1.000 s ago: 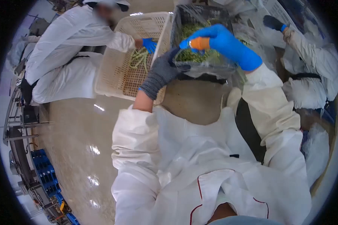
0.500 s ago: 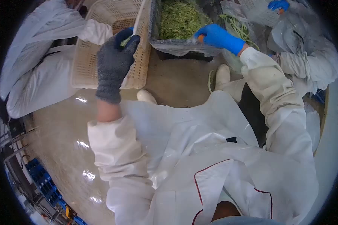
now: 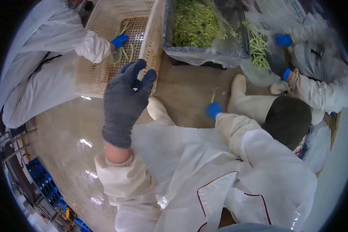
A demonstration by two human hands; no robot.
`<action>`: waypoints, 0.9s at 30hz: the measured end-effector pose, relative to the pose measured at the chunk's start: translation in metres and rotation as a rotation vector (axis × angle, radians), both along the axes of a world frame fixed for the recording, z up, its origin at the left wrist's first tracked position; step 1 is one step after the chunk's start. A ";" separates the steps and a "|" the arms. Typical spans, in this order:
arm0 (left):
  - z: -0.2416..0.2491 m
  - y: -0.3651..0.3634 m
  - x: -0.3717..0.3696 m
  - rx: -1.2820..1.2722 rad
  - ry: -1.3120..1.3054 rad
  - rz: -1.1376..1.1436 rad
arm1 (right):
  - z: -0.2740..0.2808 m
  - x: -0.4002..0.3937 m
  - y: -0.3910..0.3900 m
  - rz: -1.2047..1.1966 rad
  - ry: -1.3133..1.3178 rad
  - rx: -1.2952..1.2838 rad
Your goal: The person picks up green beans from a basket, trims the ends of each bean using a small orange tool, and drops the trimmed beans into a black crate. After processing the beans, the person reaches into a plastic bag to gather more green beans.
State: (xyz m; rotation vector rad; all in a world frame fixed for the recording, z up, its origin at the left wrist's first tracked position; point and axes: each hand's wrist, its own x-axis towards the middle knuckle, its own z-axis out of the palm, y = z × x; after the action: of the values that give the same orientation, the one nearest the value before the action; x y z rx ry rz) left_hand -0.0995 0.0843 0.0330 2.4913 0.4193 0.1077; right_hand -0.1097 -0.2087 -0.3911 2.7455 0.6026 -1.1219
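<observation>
L hand [image 3: 124, 102]: grey knit glove, raised, fingers spread apart, holds nothing; hangs in front of near edge of cream perforated basket [image 3: 93, 73].
R hand [image 3: 213, 110]: blue glove, low by white boot [image 3: 246, 101], pinched on single green bean [image 3: 213, 95] w/ tip pointing up.
Dark crate [image 3: 236, 23]: plastic-lined, cut green beans inside, just right of basket.
Co-worker's blue-gloved hand [image 3: 120, 40]: in basket, on loose beans.
Far right: other persons' blue gloves [image 3: 283, 40] near long-bean pile [image 3: 258, 47].
</observation>
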 end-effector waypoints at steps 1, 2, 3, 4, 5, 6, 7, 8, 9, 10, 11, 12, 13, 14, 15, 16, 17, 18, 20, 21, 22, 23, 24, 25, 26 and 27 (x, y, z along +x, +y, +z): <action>0.000 0.000 0.002 -0.020 0.011 0.016 | -0.008 -0.013 0.018 -0.393 -0.052 0.087; -0.003 -0.001 0.004 0.025 -0.078 -0.020 | 0.004 -0.017 0.033 -0.341 -0.025 0.318; -0.006 -0.002 0.004 0.072 -0.163 -0.055 | 0.025 -0.017 0.050 -0.283 0.010 0.547; -0.006 -0.004 0.003 0.119 -0.248 -0.092 | 0.054 -0.009 0.071 -0.233 0.004 0.827; -0.002 -0.006 0.002 0.168 -0.354 -0.107 | 0.094 0.002 0.093 -0.176 -0.001 1.105; 0.002 -0.008 0.002 0.215 -0.459 -0.124 | 0.144 0.016 0.114 -0.120 -0.082 1.312; 0.006 -0.011 0.000 0.262 -0.563 -0.142 | 0.202 0.032 0.128 -0.061 -0.162 1.515; 0.016 -0.014 -0.005 0.306 -0.626 -0.162 | 0.263 0.044 0.134 -0.021 -0.359 1.661; 0.028 -0.018 -0.009 0.349 -0.686 -0.179 | 0.306 0.056 0.137 -0.026 -0.554 1.762; 0.035 -0.021 -0.013 0.393 -0.744 -0.195 | 0.350 0.067 0.141 -0.041 -0.770 1.837; 0.037 -0.025 -0.015 0.380 -0.782 -0.207 | 0.379 0.078 0.140 -0.109 -0.985 1.866; 0.037 -0.030 -0.016 0.369 -0.820 -0.221 | 0.413 0.082 0.142 -0.136 -1.063 1.905; 0.036 -0.034 -0.018 0.359 -0.858 -0.239 | 0.436 0.084 0.147 -0.167 -1.142 1.946; 0.035 -0.036 -0.018 0.424 -0.794 -0.204 | 0.435 0.092 0.160 -0.122 -1.024 1.975; 0.030 -0.039 -0.016 0.487 -0.728 -0.170 | 0.423 0.105 0.177 -0.079 -0.906 1.998; 0.027 -0.038 -0.017 0.544 -0.660 -0.139 | 0.409 0.109 0.190 -0.039 -0.793 2.011; 0.025 -0.033 -0.015 0.542 -0.554 -0.047 | 0.393 0.116 0.201 -0.006 -0.672 1.940; 0.022 -0.029 -0.011 0.508 -0.671 -0.006 | 0.373 0.120 0.213 0.043 -0.522 1.800; 0.021 -0.021 -0.006 0.436 -0.898 0.055 | 0.341 0.115 0.225 0.162 -0.243 1.461; 0.024 -0.020 -0.007 0.433 -0.865 0.033 | 0.338 0.107 0.222 0.232 -0.120 1.353; 0.026 -0.021 -0.009 0.426 -0.827 0.017 | 0.341 0.100 0.217 0.295 -0.005 1.253; 0.025 -0.025 -0.014 0.413 -0.785 0.002 | 0.345 0.093 0.207 0.358 0.107 1.137; 0.025 -0.029 -0.018 0.413 -0.760 -0.050 | 0.351 0.090 0.196 0.413 0.197 1.014; 0.025 -0.032 -0.018 0.412 -0.733 -0.110 | 0.359 0.092 0.181 0.452 0.258 0.897; 0.026 -0.035 -0.017 0.410 -0.708 -0.175 | 0.366 0.098 0.162 0.475 0.299 0.786; 0.025 -0.040 -0.017 0.391 -0.684 -0.227 | 0.372 0.110 0.140 0.476 0.318 0.691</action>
State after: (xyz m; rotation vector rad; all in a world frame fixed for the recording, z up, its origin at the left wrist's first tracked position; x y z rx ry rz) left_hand -0.1163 0.0446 0.0582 2.6429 -0.1915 0.9923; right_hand 0.0000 -0.0684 -0.0194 2.6419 1.8754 -1.4177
